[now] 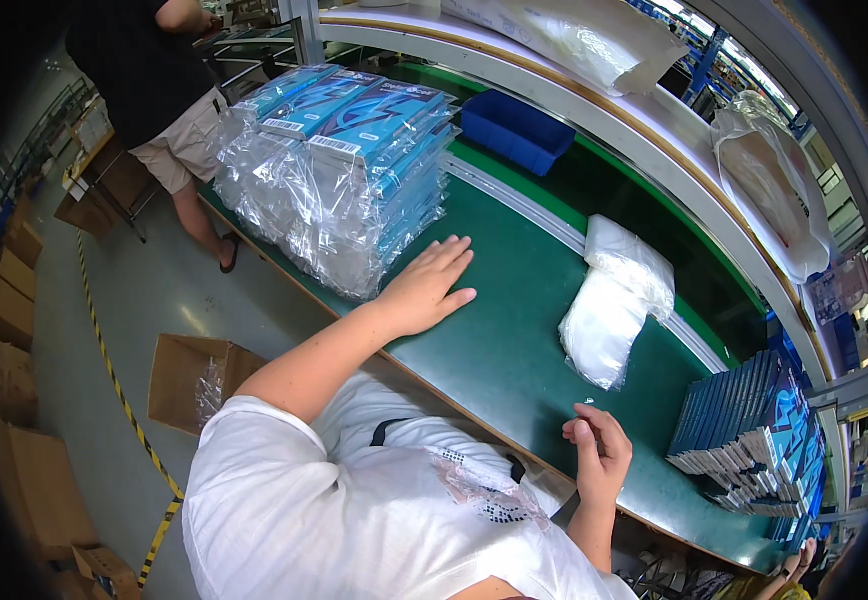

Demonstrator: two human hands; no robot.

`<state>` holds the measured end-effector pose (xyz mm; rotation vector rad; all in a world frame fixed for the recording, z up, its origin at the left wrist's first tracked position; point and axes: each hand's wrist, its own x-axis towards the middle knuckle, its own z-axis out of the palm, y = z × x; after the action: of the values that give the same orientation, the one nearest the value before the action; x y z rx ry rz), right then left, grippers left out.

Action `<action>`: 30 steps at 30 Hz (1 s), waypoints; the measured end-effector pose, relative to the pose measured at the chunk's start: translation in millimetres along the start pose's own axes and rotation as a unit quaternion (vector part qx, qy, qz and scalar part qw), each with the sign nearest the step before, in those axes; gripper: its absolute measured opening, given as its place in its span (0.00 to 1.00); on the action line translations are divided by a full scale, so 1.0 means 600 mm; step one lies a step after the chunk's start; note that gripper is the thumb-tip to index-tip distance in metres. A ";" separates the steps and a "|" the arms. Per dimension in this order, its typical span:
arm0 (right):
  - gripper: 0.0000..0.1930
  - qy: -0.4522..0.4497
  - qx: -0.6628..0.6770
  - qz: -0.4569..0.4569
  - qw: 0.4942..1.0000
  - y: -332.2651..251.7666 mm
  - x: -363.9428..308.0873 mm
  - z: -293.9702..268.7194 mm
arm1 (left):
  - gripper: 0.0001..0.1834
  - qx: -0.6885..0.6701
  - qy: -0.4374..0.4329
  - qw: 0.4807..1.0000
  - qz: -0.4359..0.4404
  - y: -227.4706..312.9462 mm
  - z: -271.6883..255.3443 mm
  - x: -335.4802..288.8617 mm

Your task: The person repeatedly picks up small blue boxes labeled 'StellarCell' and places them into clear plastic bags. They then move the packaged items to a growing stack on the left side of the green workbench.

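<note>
My left hand lies flat on the green worktop, fingers stretched out and thumb apart, holding nothing. Just beyond it rises a tall stack of blue boxes in clear plastic bags, with loose bag ends hanging over its near side. By the bench's near edge my right hand is loosely curled, thumb against the fingers, with no object showing in it. A tiny white scrap lies beside its fingertips. Farther in, a folded pile of clear plastic bags rests across the metal rail.
Unbagged blue boxes stand stacked at the right. A blue bin sits behind the rail, under a shelf holding plastic wrap. An open carton is on the floor at left. One person stands far left; another's hands show lower right.
</note>
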<state>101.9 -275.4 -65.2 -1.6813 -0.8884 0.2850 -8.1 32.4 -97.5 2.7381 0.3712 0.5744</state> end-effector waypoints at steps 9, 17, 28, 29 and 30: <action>0.09 0.018 0.027 0.014 0.999 -0.007 -0.003 0.001 | 0.34 -0.016 -0.017 0.996 -0.087 -0.039 -0.001 0.001; 0.08 0.019 0.029 0.032 0.999 -0.013 -0.007 0.000 | 0.36 -0.062 -0.013 0.994 -0.094 -0.064 0.005 0.002; 0.08 0.024 0.037 0.034 0.998 -0.014 -0.005 0.001 | 0.36 -0.067 0.009 0.995 -0.075 -0.089 0.015 0.001; 0.08 0.023 0.036 0.035 0.998 -0.014 -0.004 0.001 | 0.36 -0.066 0.009 0.995 -0.074 -0.090 0.015 0.001; 0.09 0.021 0.034 0.037 0.999 -0.014 -0.004 0.001 | 0.36 -0.064 0.008 0.995 -0.072 -0.090 0.014 0.001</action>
<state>96.3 -276.1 -58.3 -1.6539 -0.7789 0.3240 -14.0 79.9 -123.8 2.5613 0.5130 0.5617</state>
